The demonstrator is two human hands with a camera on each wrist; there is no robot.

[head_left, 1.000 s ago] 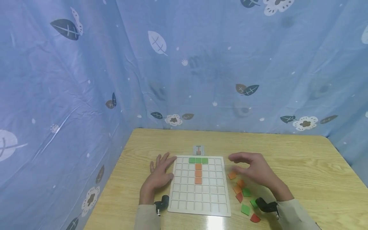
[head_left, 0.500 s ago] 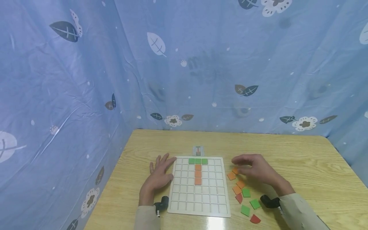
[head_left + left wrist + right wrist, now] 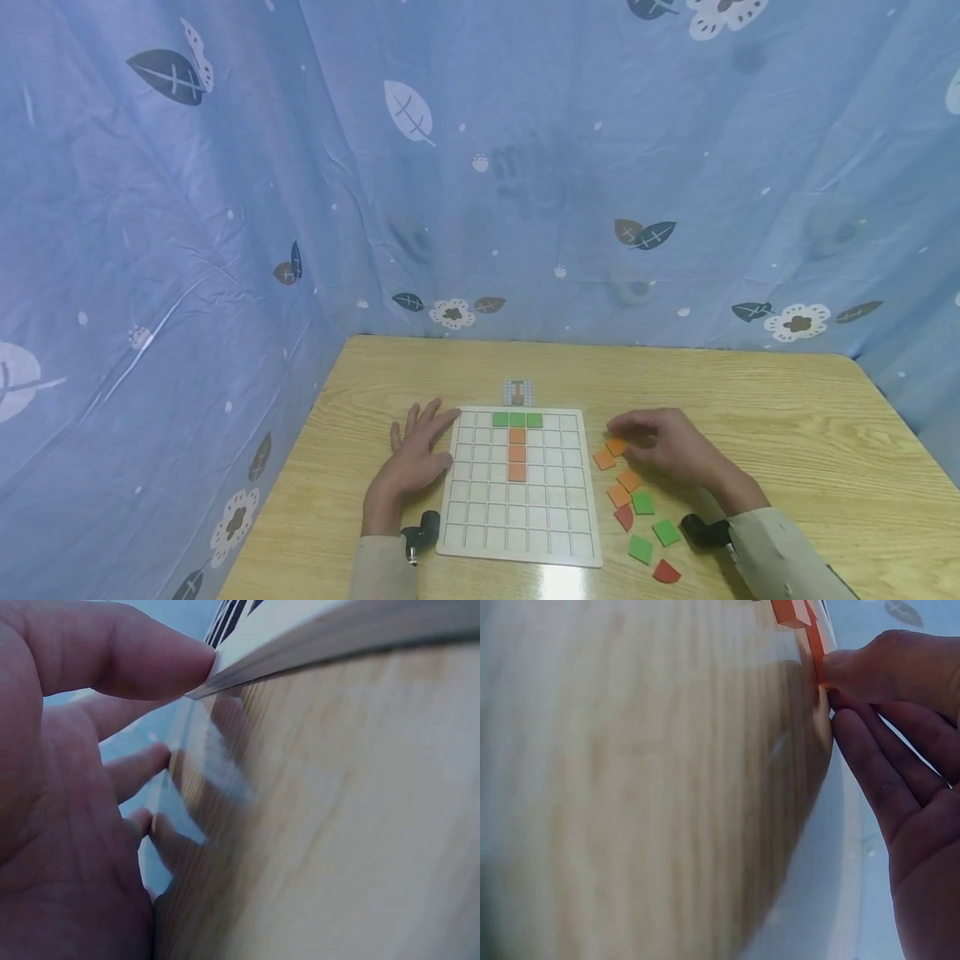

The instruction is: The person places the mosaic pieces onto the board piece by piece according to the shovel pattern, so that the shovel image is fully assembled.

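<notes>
A cream grid board lies on the table. Three green square tiles fill cells of its top row, and three orange square tiles run down in a column below the middle one. My left hand rests at the board's left side, fingers spread, thumb and index finger touching its edge; the left wrist view shows the thumb against that edge. Right of the board, my right hand pinches an orange tile at the table surface. In the right wrist view, the thumb presses on this orange tile.
Loose pieces lie right of the board: other orange squares, green squares and red quarter-round pieces. A small printed pattern card lies beyond the board's far edge. A blue patterned curtain hangs behind the table.
My right hand has moved slightly right and toward me, away from the board's edge, and its fingers have closed on the orange tile. The left hand has stayed put.
</notes>
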